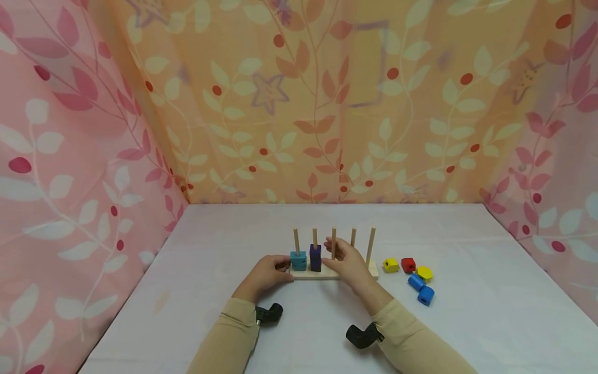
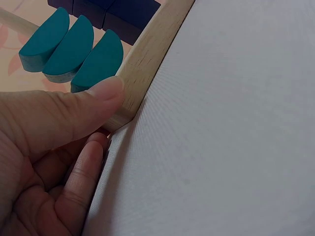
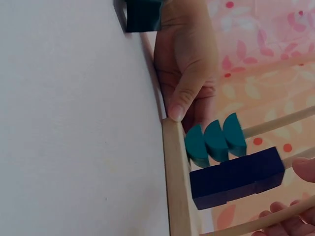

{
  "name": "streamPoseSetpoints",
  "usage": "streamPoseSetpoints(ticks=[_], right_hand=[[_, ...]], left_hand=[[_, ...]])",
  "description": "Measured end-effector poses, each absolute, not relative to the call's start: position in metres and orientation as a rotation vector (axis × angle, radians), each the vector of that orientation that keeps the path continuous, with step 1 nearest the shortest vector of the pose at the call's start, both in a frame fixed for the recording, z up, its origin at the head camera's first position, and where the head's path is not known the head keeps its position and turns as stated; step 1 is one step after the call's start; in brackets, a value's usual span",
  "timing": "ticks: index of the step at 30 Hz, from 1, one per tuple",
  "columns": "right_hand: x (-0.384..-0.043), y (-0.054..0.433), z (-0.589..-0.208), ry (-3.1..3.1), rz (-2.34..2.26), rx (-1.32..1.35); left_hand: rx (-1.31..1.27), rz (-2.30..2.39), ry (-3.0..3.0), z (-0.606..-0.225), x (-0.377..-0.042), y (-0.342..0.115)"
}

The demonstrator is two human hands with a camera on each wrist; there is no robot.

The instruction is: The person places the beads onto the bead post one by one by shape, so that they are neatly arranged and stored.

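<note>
A wooden peg stand with five upright pegs sits on the white table. Its leftmost peg carries three teal half-round blocks. Beside them, purple blocks form a stack on the second peg. My left hand grips the left end of the base, its thumb on the front edge. Around the middle peg, my right hand has its fingers loosely bent behind and its thumb near the top of the purple stack. No block shows between these fingers.
Right of the stand lie loose blocks: a yellow one, a red one, another yellow one and two blue ones. Patterned cloth hangs behind and at both sides. Each wrist carries a black camera.
</note>
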State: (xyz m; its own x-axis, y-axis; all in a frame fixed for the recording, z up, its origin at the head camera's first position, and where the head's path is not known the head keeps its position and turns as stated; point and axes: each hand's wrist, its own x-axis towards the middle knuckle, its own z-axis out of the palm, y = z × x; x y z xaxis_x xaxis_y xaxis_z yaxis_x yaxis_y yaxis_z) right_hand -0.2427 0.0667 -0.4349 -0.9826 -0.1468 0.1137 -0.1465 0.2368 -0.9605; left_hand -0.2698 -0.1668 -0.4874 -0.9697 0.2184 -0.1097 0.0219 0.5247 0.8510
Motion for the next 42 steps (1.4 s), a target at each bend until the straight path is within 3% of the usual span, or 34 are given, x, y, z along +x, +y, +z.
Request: streamPoseSetpoints(ticks=[15, 34, 42], right_hand=[[-0.216, 0.138, -0.408, 2.561, -1.777, -0.478], [-0.229, 0.252, -0.424, 2.850, -1.371, -0.039], [-0.230, 0.278, -0.434, 2.784, -1.188, -0.056]], left_hand=[[0.241, 1.415, 2.577, -0.490, -0.271, -0.168], [0.219, 1.417, 2.568, -0.489, -0.269, -0.168], [0.236, 1.416, 2.568, -0.488, -0.268, -0.168]])
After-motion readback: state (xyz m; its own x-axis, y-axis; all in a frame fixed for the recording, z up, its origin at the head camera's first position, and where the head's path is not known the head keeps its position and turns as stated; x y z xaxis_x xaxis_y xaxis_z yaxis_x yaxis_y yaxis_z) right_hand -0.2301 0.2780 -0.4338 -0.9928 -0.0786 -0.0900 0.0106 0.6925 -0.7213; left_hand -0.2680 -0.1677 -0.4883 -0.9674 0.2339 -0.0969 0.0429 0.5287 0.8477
